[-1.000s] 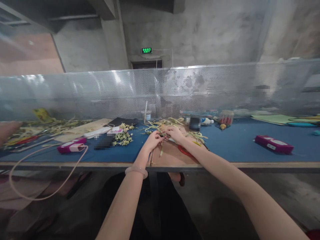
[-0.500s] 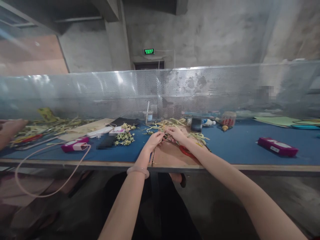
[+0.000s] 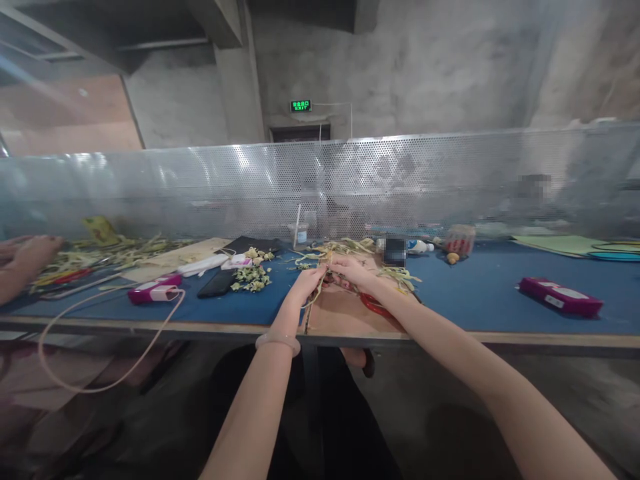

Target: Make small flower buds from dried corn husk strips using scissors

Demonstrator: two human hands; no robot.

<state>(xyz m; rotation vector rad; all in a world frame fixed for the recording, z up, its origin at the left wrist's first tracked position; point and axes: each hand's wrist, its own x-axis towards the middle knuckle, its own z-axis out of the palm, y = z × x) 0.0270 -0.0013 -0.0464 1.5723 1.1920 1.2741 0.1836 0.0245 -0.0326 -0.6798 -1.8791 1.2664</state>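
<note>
Over a tan board (image 3: pixel 340 320) at the table's front edge, my two hands meet with their fingertips close together. My left hand (image 3: pixel 306 283) is closed in a pinch on a pale green strip (image 3: pixel 314 295), whose loose end hangs down beside the fingers. Bent inward from the other side, my right hand (image 3: pixel 349 272) is closed too; what lies between its fingertips is too small to make out. Small pinkish pieces show just below the fingers. Beside my right wrist lies a red looped handle (image 3: pixel 374 305), like that of scissors, partly covered by the forearm.
More pale green strips (image 3: pixel 400 277) lie behind my hands. Left are a cluster of small greenish knotted pieces (image 3: pixel 253 279), a dark phone (image 3: pixel 216 284) and a purple box (image 3: pixel 153 289). Another purple box (image 3: pixel 560 297) sits right. A co-worker's hands (image 3: pixel 33 257) are far left.
The pale green strip's loose end now shows below my left hand. My fingertips have shifted slightly together. At far left the co-worker's hands have come further into view.
</note>
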